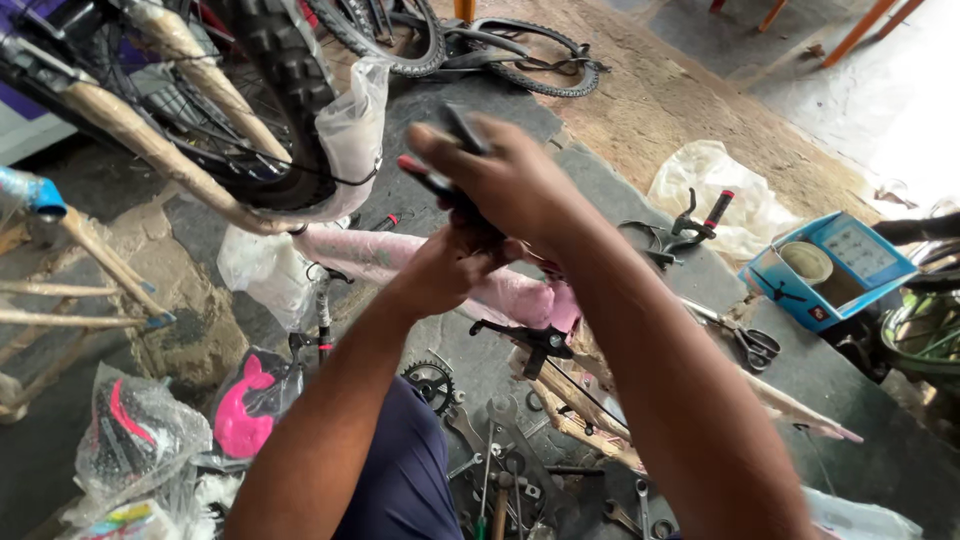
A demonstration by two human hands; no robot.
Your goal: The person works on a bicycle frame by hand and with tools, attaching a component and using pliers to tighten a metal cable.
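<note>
- Far left, a bicycle wheel [275, 90] with a knobbly black tyre stands over the floor, its frame tubes [150, 140] wound in tan paper wrap and a thin clear plastic sheet [350, 130] hanging off the tyre.
- Near left, a crinkled clear bag [130, 440] lies on the ground, and just right of it a glossy pink and black moulded part [250, 410].
- The left hand [440, 270] rises from the near edge, fingers closed around the lower end of a dark, slim part [440, 185]; how tightly it grips I cannot tell, since the other hand covers it.
- The right hand [510, 180] sits directly above and touching the left, wrapped over that same dark part, which has a small red tip poking out on the left side. The part is held up in the middle of the view, above the floor.
- Beneath the hands lies a pale pink frame tube [380, 255] in plastic film.
- Near centre, on the grey stone floor [600, 190], a toothed black chainring [430, 385] lies beside a scatter of steel spanners [500, 450].
- Right of the forearm, a black brake lever with a red grip [700, 220] rests on a crumpled white bag [740, 195].
- Scissors [750, 345] lie near a blue cardboard box [830, 265], open-topped, at far right.
</note>
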